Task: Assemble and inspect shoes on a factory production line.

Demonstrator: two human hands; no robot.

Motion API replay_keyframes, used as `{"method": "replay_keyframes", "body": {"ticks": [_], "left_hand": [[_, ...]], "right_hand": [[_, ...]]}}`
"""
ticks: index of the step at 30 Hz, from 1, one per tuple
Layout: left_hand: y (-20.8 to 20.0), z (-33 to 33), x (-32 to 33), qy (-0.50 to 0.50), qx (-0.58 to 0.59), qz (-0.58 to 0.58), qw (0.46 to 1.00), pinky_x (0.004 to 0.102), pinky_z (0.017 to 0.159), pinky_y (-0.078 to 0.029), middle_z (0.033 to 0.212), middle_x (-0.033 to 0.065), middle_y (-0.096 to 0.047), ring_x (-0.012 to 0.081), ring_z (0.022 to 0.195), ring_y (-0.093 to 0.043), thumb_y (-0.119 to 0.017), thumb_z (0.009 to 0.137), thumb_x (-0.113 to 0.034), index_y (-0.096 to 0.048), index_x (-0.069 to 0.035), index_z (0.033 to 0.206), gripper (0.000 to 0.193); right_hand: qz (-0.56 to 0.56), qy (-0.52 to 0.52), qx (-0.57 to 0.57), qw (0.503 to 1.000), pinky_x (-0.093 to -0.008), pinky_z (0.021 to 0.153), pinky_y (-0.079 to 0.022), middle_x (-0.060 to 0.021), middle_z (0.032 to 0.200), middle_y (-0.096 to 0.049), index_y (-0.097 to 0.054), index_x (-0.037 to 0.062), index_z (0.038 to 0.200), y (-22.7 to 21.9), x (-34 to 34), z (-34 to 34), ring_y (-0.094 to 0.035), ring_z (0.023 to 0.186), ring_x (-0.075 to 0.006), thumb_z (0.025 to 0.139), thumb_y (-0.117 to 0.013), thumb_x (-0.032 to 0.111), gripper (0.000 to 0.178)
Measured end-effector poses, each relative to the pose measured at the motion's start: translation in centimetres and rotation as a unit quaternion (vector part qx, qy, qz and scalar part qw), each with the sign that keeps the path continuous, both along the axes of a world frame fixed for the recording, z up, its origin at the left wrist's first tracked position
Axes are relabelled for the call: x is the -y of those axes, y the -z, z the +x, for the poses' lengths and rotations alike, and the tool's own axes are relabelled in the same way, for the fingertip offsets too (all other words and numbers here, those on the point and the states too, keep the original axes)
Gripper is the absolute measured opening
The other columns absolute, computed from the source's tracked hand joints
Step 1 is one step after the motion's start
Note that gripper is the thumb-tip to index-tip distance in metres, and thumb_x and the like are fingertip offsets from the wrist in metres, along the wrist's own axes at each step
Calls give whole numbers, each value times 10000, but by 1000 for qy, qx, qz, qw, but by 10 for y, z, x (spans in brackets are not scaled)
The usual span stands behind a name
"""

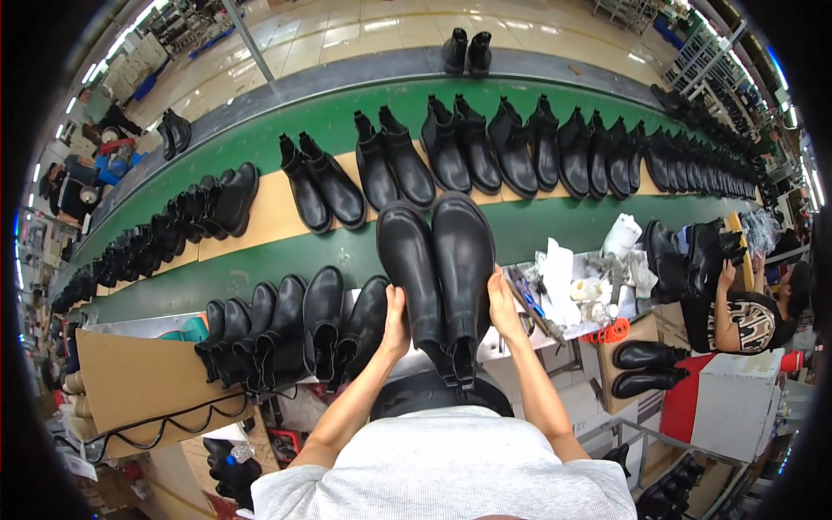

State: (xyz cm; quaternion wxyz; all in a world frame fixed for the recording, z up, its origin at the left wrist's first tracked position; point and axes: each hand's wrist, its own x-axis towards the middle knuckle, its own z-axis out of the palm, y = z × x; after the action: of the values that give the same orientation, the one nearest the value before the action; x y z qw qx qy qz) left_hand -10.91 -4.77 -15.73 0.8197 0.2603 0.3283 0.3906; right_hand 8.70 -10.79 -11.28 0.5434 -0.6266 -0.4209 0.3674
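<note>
Between my two hands is a pair of black ankle boots, side by side with toes pointing away from me. My left hand presses against the outer side of the left boot. On the other side, my right hand grips the right boot. Their shafts hang toward my waist. Just left of my left hand, several black boots stand in a row along the near bench edge. Beyond the held pair, more black boots line brown paper on the green conveyor belt.
White cloths, bottles and tools clutter the bench at right, with a coiled orange hose. A co-worker is at far right. A cardboard sheet stands at left. Boots lie on a board at right.
</note>
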Motion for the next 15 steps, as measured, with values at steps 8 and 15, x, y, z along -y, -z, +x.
{"method": "replay_keyframes", "body": {"ticks": [8,15], "left_hand": [[48,-21,-10,-46,-42,132,989,353,929,-367,1134,108,-484,211,1024,-480,-350,918,-551,-384,-14,1215,614],[-75,-12,0,67,248,-203,945,357,754,-469,843,121,-551,257,798,-552,-420,924,-337,-480,27,1112,414]], "right_hand": [[3,53,-79,995,-270,911,-367,-134,1110,-556,-450,-28,1221,32,-3,-5,-510,1032,-207,945,-308,518,628],[-34,52,-64,996,-252,825,-418,-90,1017,-586,-499,5,1165,46,4,4,-542,931,-175,949,-343,483,547]]}}
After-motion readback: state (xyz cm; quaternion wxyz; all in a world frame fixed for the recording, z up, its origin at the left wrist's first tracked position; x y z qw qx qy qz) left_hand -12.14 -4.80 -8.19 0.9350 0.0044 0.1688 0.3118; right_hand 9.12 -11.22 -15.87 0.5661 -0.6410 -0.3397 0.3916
